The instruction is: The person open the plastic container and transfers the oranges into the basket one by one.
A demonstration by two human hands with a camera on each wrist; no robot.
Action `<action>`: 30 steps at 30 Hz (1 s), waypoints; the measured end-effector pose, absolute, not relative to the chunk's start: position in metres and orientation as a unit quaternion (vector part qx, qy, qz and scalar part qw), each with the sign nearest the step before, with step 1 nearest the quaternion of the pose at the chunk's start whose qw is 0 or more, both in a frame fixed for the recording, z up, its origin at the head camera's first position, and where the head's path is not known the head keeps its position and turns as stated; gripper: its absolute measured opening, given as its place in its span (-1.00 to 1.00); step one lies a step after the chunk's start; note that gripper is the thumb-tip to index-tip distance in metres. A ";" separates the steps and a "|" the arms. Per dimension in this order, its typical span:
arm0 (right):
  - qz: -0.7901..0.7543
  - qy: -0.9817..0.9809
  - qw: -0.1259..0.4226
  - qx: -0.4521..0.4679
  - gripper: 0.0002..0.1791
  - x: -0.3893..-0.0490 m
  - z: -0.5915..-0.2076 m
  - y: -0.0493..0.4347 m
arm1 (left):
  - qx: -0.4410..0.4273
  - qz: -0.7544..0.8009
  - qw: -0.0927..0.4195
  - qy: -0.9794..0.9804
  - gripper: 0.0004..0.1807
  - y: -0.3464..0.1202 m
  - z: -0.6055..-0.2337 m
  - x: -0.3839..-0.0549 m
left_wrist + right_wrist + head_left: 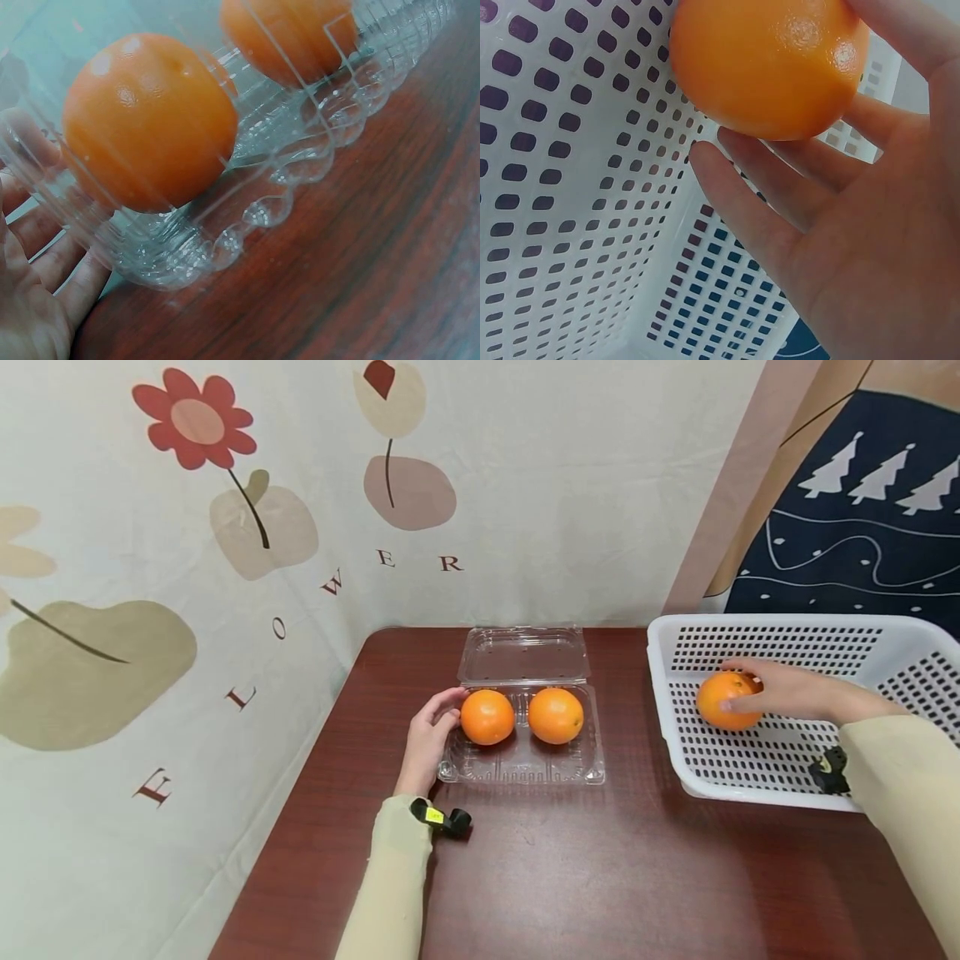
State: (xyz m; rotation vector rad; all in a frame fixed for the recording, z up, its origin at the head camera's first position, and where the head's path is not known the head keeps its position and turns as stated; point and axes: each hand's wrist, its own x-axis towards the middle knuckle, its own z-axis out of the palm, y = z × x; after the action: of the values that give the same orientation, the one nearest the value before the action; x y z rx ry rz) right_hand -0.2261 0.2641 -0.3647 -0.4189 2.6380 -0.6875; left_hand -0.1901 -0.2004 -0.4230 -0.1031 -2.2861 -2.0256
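In the white basket, my right hand (783, 689) holds an orange (729, 701), with the thumb on one side and fingers around the other. The right wrist view shows this orange (769, 64) between thumb and fingers, above the slotted basket wall. My left hand (429, 739) rests at the left side of a clear plastic clamshell box (525, 768). Through its wall in the left wrist view, the left hand's fingers (56, 262) look fairly straight against the outside. Side by side in the box sit a left orange (487, 717) and a right orange (556, 716).
The box's hinged lid (525, 656) lies open toward the back. To the right stands the white slotted basket (678, 760) on the dark red wooden table (525, 877). A printed cloth (555, 527) hangs behind the table and along its left side.
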 end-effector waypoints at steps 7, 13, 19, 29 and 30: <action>-0.234 0.943 0.187 -0.143 -0.08 -0.224 -0.363 0.263 | -0.025 -0.660 0.039 -0.750 -0.65 -0.200 -0.422 -0.189; -0.236 0.942 0.195 -0.137 -0.03 -0.224 -0.361 0.265 | -0.025 -0.663 0.038 -0.748 -0.64 -0.201 -0.422 -0.190; -0.234 0.944 0.195 -0.126 -0.01 -0.222 -0.356 0.268 | -0.026 -0.664 0.040 -0.746 -0.65 -0.200 -0.422 -0.191; -0.244 0.942 0.191 -0.131 -0.06 -0.218 -0.348 0.262 | -0.022 -0.660 0.039 -0.750 -0.65 -0.200 -0.421 -0.189; -0.241 0.943 0.187 -0.134 -0.06 -0.217 -0.347 0.261 | -0.022 -0.660 0.040 -0.750 -0.65 -0.200 -0.421 -0.189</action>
State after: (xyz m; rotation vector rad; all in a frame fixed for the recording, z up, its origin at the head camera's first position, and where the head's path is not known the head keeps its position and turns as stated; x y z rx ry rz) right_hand -0.2173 0.2606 -0.3468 -0.3771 2.6530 -0.6796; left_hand -0.1894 -0.2002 -0.4213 -0.0681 -2.2987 -2.0217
